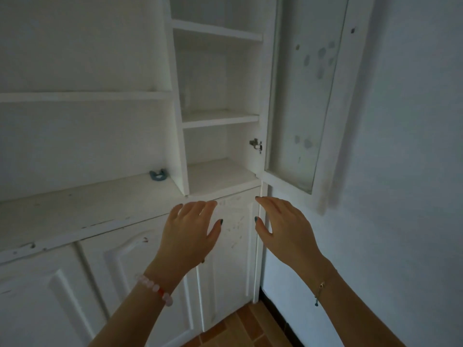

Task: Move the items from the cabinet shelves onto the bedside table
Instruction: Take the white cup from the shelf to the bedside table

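White cabinet (220, 118) fills the view, with narrow shelves stacked at its middle and a glass door (293, 108) swung open to the right. One small blue item (157, 175) sits on the wide ledge (87, 204) left of the shelves, just beside the upright divider. Lower down, the left hand (190, 229), wearing a pink bead bracelet (155, 289), and the right hand (283, 226), wearing a thin chain (320, 286), are raised in front of a lower door (230, 249), fingers spread and relaxed, holding nothing.
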Demonstrator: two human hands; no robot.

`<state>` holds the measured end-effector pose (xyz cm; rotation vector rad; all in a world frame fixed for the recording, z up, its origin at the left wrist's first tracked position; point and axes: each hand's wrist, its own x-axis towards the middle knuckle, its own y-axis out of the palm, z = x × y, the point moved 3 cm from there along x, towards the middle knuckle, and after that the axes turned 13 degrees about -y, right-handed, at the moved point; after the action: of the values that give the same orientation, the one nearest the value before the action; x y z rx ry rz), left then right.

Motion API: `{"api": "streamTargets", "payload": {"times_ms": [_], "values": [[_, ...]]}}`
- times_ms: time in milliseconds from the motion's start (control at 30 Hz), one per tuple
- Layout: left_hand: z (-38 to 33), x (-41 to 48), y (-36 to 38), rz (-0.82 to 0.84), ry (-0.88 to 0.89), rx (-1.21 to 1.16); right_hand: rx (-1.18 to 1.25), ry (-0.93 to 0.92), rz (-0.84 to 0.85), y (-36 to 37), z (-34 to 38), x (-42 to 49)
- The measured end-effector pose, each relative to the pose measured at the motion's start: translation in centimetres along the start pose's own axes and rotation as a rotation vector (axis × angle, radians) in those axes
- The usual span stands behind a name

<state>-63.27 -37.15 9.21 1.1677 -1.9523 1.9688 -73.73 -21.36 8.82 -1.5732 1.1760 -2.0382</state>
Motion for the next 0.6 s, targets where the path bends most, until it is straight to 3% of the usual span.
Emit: {"api": "streamTargets", "payload": {"times_ms": [333,600], "values": [[-2.1,7.0,3.6,-0.016,-0.053,0.074,0.074,-0.073,0.035,3.3,-8.4,5.6],[-0.6,14.1,6.2,-0.075,-0.041,0.1,0.024,-0.146,-0.079,6.0,-11.6,12.8]]}}
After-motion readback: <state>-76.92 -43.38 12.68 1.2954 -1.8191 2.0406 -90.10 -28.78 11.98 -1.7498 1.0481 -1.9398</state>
